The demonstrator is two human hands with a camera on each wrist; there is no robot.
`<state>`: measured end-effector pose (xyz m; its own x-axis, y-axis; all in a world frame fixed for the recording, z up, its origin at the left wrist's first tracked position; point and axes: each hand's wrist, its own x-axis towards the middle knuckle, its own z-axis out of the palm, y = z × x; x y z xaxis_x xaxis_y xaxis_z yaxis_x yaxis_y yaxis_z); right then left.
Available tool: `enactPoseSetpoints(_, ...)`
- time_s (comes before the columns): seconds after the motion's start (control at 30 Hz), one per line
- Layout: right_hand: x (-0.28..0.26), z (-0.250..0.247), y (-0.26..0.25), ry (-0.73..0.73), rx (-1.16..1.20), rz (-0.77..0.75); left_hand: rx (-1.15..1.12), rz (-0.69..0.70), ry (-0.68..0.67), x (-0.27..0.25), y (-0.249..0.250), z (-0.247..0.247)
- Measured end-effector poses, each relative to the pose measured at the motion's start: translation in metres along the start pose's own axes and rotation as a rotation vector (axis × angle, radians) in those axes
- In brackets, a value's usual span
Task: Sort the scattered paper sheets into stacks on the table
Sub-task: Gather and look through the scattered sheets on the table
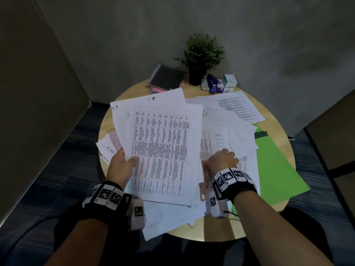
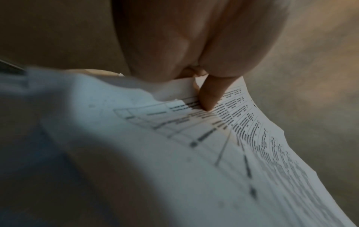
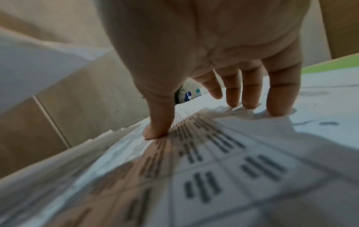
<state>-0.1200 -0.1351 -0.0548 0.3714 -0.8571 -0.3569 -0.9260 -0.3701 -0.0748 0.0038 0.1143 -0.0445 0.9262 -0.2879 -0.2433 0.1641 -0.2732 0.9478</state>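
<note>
Left hand (image 1: 123, 163) pinches our raised bundle of sheets (image 1: 163, 148), table print unreadable, long axis toward 12 o'clock | right hand (image 1: 222, 160), fingers spread, presses loose white papers (image 1: 230, 129) at 3 o'clock | green folder (image 1: 276, 166) beyond | round wooden table (image 1: 276, 120) | potted plant (image 1: 201, 54) at 12.

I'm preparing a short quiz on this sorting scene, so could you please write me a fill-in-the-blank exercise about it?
1. The left hand holds a bundle of sheets whose top page shows a printed ____.
2. The right hand rests its fingertips on loose papers lying on the round ____.
3. The folder under the papers on the right is ____.

Missing words: table (grid); table; green
</note>
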Motion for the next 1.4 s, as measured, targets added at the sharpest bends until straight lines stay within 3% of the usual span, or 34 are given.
enactPoseSetpoints(0.03, -0.001, 0.003, -0.002, 0.001, 0.007, 0.011, 0.004, 0.004, -0.008, 0.000, 0.000, 0.001)
enactPoseSetpoints(0.13, -0.004, -0.002, 0.002, -0.038, 0.312, 0.064, 0.026, 0.002, -0.021, -0.001, -0.001, 0.002)
enactPoseSetpoints(0.37, -0.008, -0.047, 0.038, -0.004, 0.877, -0.348, 0.007, -0.006, -0.076, -0.004, 0.001, -0.001)
enactPoseSetpoints(0.5, -0.033, -0.082, 0.034, -0.149, 1.227, -0.535, -0.111, -0.029, -0.175, -0.010, 0.012, 0.006)
enactPoseSetpoints(0.57, -0.044, -0.092, 0.022, -0.229, 1.276, -0.602, -0.185, -0.041, -0.217, -0.010, 0.015, 0.008)
enactPoseSetpoints(0.7, -0.052, -0.084, -0.006, -0.330, 1.245, -0.599, -0.185, -0.029, -0.231, -0.006, 0.010, 0.003)
enactPoseSetpoints(0.87, -0.033, -0.076, -0.010, -0.407, 1.211, -0.465, -0.051, 0.021, -0.021, 0.004, 0.005, -0.028)
enactPoseSetpoints(0.93, -0.016, -0.069, -0.011, -0.309, 0.974, -0.411, 0.004, 0.049, 0.077, 0.005, 0.012, -0.041)
enactPoseSetpoints(1.0, -0.001, -0.059, -0.016, -0.185, 0.587, -0.397, 0.053, 0.084, 0.130, 0.008, 0.015, -0.050)
enactPoseSetpoints(1.13, -0.006, -0.036, -0.046, -0.148, -0.002, -0.365, 0.073, 0.108, 0.191, 0.013, 0.011, -0.055)
enactPoseSetpoints(1.2, -0.013, -0.026, -0.058, -0.151, -0.175, -0.375, 0.057, 0.108, 0.211, 0.013, 0.009, -0.055)
enactPoseSetpoints(1.4, -0.011, -0.015, -0.052, -0.105, 0.161, -0.443, -0.012, 0.093, 0.210, 0.009, 0.012, -0.056)
